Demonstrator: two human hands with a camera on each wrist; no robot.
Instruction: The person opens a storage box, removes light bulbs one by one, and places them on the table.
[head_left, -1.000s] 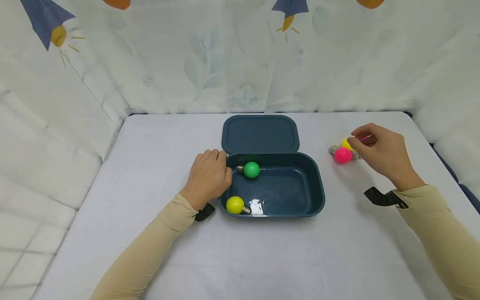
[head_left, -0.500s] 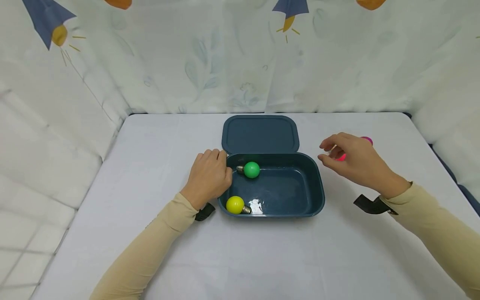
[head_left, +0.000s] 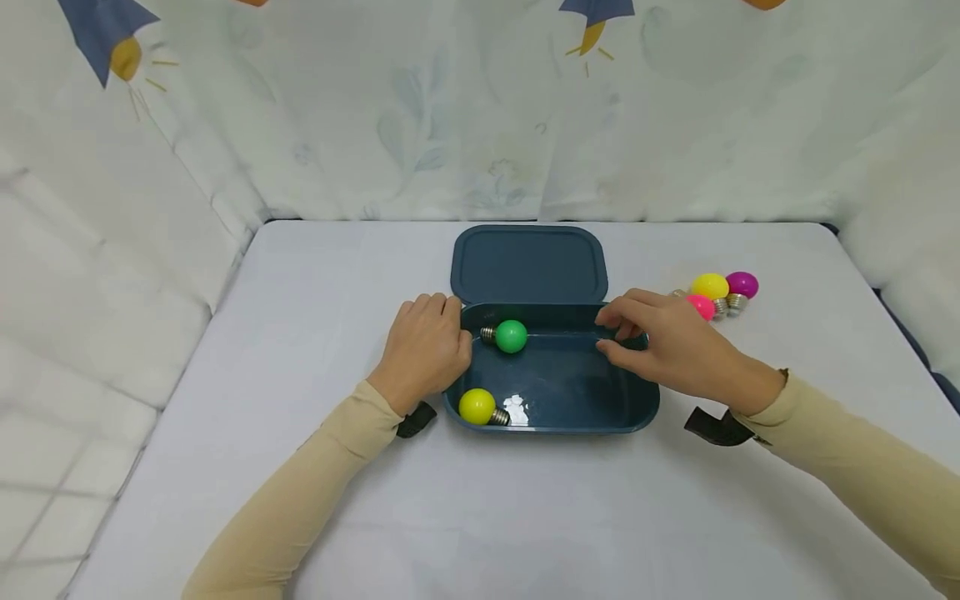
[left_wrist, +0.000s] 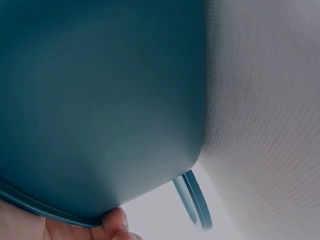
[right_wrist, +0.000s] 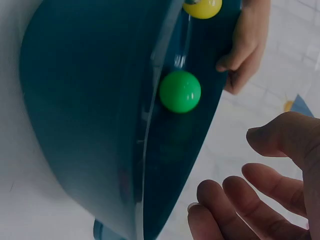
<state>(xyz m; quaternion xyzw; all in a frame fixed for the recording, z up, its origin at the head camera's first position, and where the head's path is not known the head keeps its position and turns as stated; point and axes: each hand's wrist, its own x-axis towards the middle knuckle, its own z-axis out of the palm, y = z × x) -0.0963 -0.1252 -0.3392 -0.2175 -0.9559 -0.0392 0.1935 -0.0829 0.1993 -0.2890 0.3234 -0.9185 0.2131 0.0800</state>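
Observation:
My left hand (head_left: pixel 427 346) grips the left rim of a dark blue plastic box (head_left: pixel 570 431); in the left wrist view its fingertips (left_wrist: pixel 116 220) curl at the rim. My right hand (head_left: pixel 667 342) hovers over the box's right end, thumb and fingers apart; the right wrist view shows nothing between them. Inside the box, a green light bulb (head_left: pixel 512 337) lies near the back left and a yellow light bulb (head_left: pixel 477 407) near the front left. Right of the box, a pink bulb (head_left: pixel 701 307), partly hidden by my right hand, lies with another yellow bulb (head_left: pixel 710 286) and a purple bulb (head_left: pixel 742 284).
Directly behind the box lies its flat blue lid (head_left: pixel 529 264) on the white-covered table (head_left: pixel 337 258). Patterned white curtains (head_left: pixel 330 117) hang around the back and sides. A black strap (head_left: pixel 718 427) hangs under the right wrist.
My right hand has moved left, from beside the loose bulbs to above the box's right end, uncovering the purple and yellow bulbs. My left hand stays on the rim. The head view has shifted slightly.

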